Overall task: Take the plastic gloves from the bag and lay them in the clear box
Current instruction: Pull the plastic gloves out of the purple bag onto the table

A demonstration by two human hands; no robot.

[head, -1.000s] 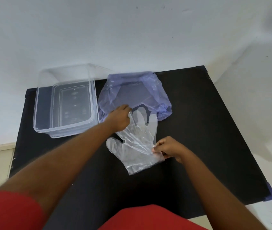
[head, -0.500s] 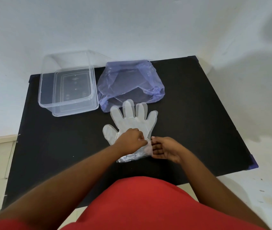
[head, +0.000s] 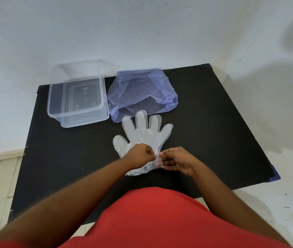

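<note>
Left fingers: curling in tight on the gloves (head: 143,136) at the cuff end, pinching the thin plastic just left of the right hand's fingertips.
Right fingers: pinching the right edge of the same cuff between thumb and fingertips, the other fingers lying half bent beneath.
Left hand (head: 139,157): sitting on top of the gloves' palm area, knuckles up, almost touching the right hand.
Right hand (head: 177,161): resting on the table (head: 213,131) at the near right corner of the cuff.
Gloves: lying flat on the table at its middle, finger shapes spreading toward the far side, thumb shape pointing left; the doubled outlines suggest more than one layer, how many I cannot tell.
Bag (head: 143,94): sitting just beyond the gloves' fingertips, bluish and see-through, crumpled, its mouth facing near; the middle fingertip is overlapping its near edge.
Box (head: 78,94): standing open at the far left of the table, just beside the bag, apart from the gloves, showing nothing inside.
Forearms: reaching in from the near edge and converging at the cuff.
Shirt (head: 160,217): showing red, filling the near foreground.
</note>
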